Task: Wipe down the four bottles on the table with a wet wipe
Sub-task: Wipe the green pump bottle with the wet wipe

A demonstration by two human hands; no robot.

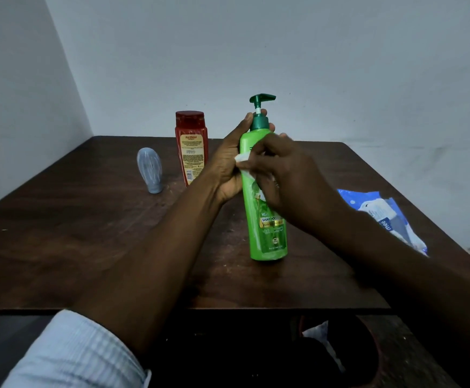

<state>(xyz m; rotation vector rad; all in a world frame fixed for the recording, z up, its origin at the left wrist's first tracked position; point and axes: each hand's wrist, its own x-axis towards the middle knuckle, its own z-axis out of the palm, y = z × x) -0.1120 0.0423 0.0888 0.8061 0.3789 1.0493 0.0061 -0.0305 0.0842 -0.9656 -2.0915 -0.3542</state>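
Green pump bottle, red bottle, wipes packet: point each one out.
green pump bottle (270, 242), head view, on its lower front label.
red bottle (190, 155), head view, on its back label.
wipes packet (379, 207), head view, on its white middle.

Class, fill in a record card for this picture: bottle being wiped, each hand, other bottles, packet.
bottle being wiped: green pump bottle
left hand: grips its neck
right hand: holds the wet wipe against its side
other bottles: red bottle, upright; grey bottle left of it, narrow end down
packet: blue wipe packet, on the table at right
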